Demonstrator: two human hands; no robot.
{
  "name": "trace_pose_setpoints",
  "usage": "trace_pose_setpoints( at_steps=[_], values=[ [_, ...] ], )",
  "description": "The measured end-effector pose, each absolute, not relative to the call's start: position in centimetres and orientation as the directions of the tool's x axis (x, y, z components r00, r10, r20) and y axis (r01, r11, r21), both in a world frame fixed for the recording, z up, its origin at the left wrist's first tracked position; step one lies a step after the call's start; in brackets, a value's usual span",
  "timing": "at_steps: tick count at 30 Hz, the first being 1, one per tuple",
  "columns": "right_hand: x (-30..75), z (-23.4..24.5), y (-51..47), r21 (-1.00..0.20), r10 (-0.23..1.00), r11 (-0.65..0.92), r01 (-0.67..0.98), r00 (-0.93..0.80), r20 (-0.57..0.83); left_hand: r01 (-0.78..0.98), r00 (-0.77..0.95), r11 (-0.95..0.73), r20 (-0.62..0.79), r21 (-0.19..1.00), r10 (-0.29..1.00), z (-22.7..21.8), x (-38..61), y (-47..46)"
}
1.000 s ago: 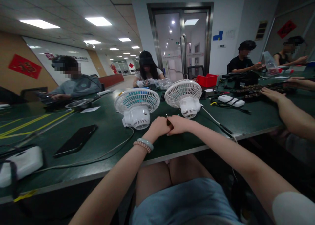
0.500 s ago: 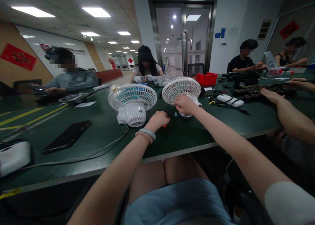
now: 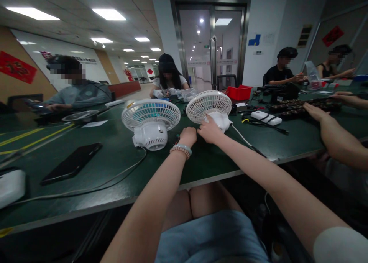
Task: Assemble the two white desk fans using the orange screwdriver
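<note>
Two small white desk fans stand on the dark green table (image 3: 115,167) in front of me. The left fan (image 3: 151,117) is close to my left hand (image 3: 188,135), which is a closed fist beside its base; what it holds is hidden. A bead bracelet sits on that wrist. My right hand (image 3: 209,130) is just right of the left hand, its bent fingers against the lower housing of the right fan (image 3: 209,106). The two hands almost touch.
A black phone (image 3: 71,163) lies to the left, and a white box (image 3: 10,186) sits at the far left edge. The fans' cables run across the table. A red bin (image 3: 238,92) stands behind. Several people sit around; another person's forearm (image 3: 336,136) reaches in from the right.
My hands parted, the right going up to the right fan; now it has come down to the fan's base and the left fist has moved forward beside it.
</note>
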State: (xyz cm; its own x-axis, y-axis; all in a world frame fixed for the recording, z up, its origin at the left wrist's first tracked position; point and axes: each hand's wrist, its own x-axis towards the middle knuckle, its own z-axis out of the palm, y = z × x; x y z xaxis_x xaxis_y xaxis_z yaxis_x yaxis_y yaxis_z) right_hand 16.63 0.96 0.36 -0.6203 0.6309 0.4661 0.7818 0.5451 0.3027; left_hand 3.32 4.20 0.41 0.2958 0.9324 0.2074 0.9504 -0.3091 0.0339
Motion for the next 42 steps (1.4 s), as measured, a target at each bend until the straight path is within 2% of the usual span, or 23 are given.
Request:
trace_pose_setpoints(
  at_steps=[5, 10, 17, 20, 23, 27, 31, 33, 35, 42],
  values=[
    [15.6, -0.3, 1.1, 0.320, 0.689, 0.478, 0.818, -0.575, 0.441, 0.946, 0.323, -0.320, 0.184, -0.046, 0.929, -0.1, 2.9, 3.4],
    [15.5, -0.7, 1.3, 0.375, 0.695, 0.458, 0.806, -0.588, 0.414, 0.937, 0.350, -0.346, 0.199, -0.056, 0.915, 0.1, 2.6, 3.1],
    [15.4, -0.2, 0.5, 0.276, 0.689, 0.505, 0.818, -0.575, 0.442, 0.934, 0.351, -0.357, 0.213, -0.006, 0.912, -0.3, 2.7, 3.3],
    [15.9, 0.3, 0.6, 0.254, 0.659, 0.549, 0.796, -0.600, 0.453, 0.914, 0.330, -0.384, 0.310, 0.131, 0.892, -0.5, 2.1, 3.6],
    [16.8, 0.7, 1.0, 0.179, 0.647, 0.613, 0.770, -0.619, 0.446, 0.822, 0.217, -0.412, 0.453, 0.392, 0.865, -0.5, 1.6, 3.9],
    [18.3, 0.9, 1.6, -0.079, 0.664, 0.649, 0.757, -0.512, 0.545, 0.606, 0.113, -0.460, 0.502, 0.649, 0.857, -0.1, 1.5, 3.8],
    [19.2, 0.6, 1.9, -0.289, 0.698, 0.624, 0.726, -0.350, 0.625, 0.261, 0.138, -0.465, 0.444, 0.846, 0.885, 0.5, 2.1, 2.9],
    [19.3, 0.5, 1.9, -0.341, 0.701, 0.623, 0.704, -0.307, 0.644, 0.138, 0.166, -0.452, 0.429, 0.881, 0.888, 0.8, 2.4, 2.4],
    [19.3, 0.5, 2.0, -0.359, 0.689, 0.637, 0.683, -0.295, 0.662, 0.101, 0.175, -0.452, 0.431, 0.886, 0.885, 1.0, 2.6, 2.0],
    [19.3, 0.5, 2.0, -0.335, 0.696, 0.640, 0.692, -0.338, 0.633, 0.266, 0.139, -0.482, 0.462, 0.834, 0.876, 0.8, 2.5, 2.3]
  ],
)
